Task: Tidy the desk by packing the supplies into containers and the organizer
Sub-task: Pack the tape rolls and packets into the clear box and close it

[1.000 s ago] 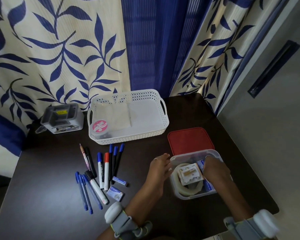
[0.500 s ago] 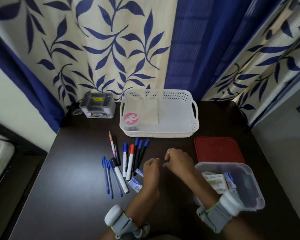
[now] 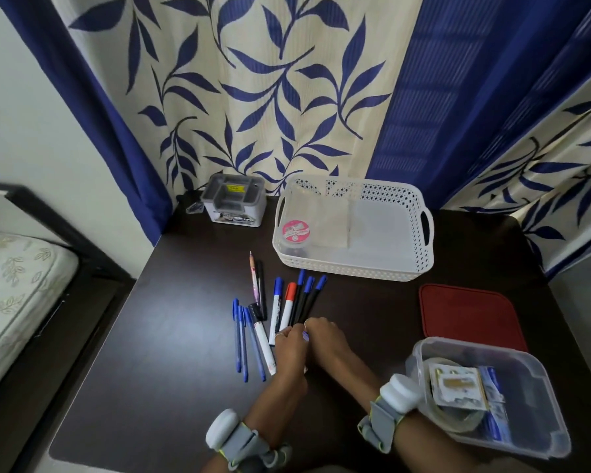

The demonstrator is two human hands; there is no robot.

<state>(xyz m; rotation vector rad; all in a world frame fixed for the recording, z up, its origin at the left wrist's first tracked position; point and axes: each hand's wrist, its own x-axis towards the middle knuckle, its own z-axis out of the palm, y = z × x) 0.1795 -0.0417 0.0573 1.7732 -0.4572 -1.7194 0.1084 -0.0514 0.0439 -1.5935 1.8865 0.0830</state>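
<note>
Both hands sit together in the middle of the frame, at the near ends of the pens (image 3: pixel 289 307). The pens lie on the worktop (image 3: pixel 171 353), pointing up the frame. The left hand (image 3: pixel 289 349) and right hand (image 3: pixel 325 337) touch. I cannot tell what their curled fingers hold. The clear box (image 3: pixel 539 367) waits lower right.

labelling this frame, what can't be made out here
- Head view: the left hand and right hand cover whatever they grasp; only a blue speck shows.
- Clear container: right wrist hides its near corner.
- Grey organizer: label print too small.
</note>
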